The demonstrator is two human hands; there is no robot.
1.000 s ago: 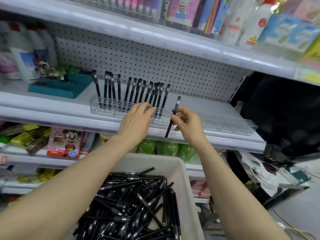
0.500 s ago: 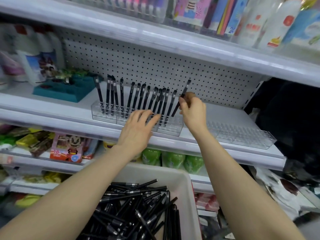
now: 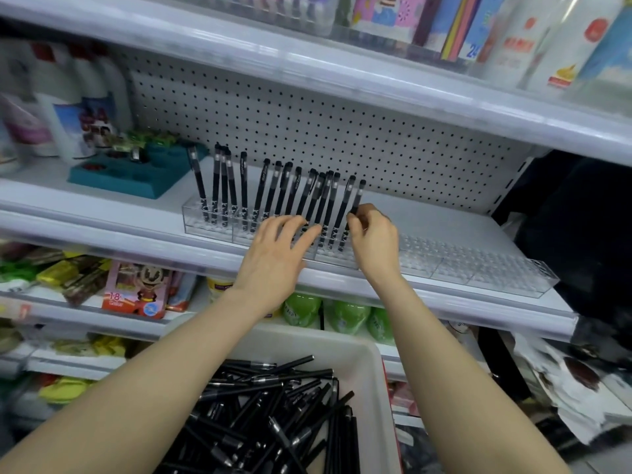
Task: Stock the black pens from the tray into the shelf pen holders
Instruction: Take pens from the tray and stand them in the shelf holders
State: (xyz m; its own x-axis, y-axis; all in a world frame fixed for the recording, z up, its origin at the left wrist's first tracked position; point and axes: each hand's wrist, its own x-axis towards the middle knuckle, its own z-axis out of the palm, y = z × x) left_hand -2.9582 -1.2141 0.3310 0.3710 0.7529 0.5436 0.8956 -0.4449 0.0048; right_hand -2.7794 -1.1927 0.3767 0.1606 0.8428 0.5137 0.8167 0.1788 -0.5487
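Observation:
Clear plastic pen holders (image 3: pixel 485 268) run along the middle shelf. Several black pens (image 3: pixel 270 189) stand upright in the left holders. My right hand (image 3: pixel 374 241) pinches the rightmost black pen (image 3: pixel 358 196), which stands in the holder at the end of the row. My left hand (image 3: pixel 277 258) rests with straight fingers against the front of the holder, just left of the right hand. Below, a white tray (image 3: pixel 372 378) holds a heap of several loose black pens (image 3: pixel 266 415).
A teal foam tray (image 3: pixel 136 176) and bottles (image 3: pixel 65 111) sit on the shelf at left. The pegboard back wall (image 3: pixel 342 131) is behind the pens. The upper shelf edge (image 3: pixel 307 66) overhangs. Packaged goods (image 3: pixel 136 292) fill the lower shelf.
My right hand carried a pen up from the shelf's front edge, tilted it over the holder, and now it stands in the row's right end. The left hand stayed on the holder.

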